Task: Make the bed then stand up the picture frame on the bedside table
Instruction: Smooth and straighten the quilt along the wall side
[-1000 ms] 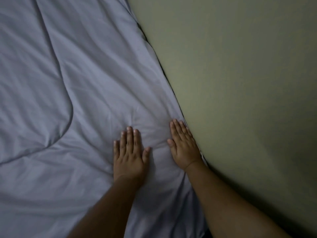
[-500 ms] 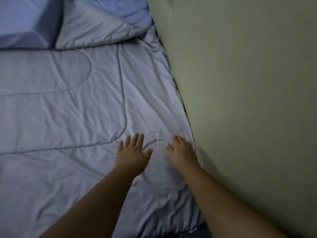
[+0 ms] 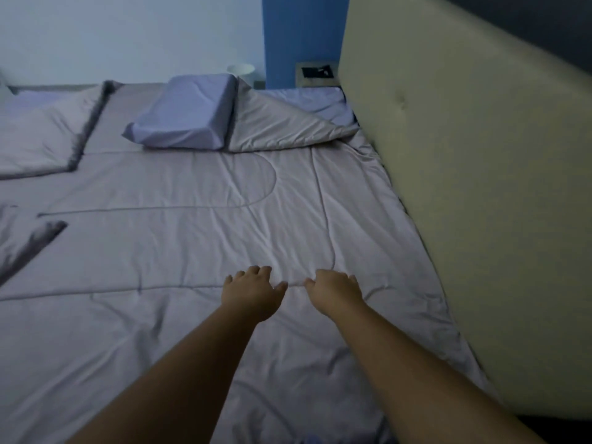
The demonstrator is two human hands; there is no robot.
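Note:
A pale grey quilted duvet [image 3: 179, 232] covers the bed, lightly creased, with its far right corner [image 3: 282, 126] folded back. A lilac contoured pillow [image 3: 185, 115] lies on top at the far side. My left hand [image 3: 251, 293] and my right hand [image 3: 336, 291] rest palm down side by side on the duvet, fingers spread and slightly curled, holding nothing. Past the bed's far corner stands the bedside table [image 3: 315, 75] with a dark flat object on it that could be the picture frame; it is too small to tell.
A cream padded headboard [image 3: 480, 193] runs along the right edge of the bed. Another folded piece of bedding [image 3: 41, 136] lies at the far left. A white lamp shade [image 3: 241, 70] stands behind the pillow, in front of a pale wall and a blue panel [image 3: 302, 33].
My view has lifted from the duvet by the headboard to the whole bed. Both hands have slid along the duvet away from the headboard, still flat on it.

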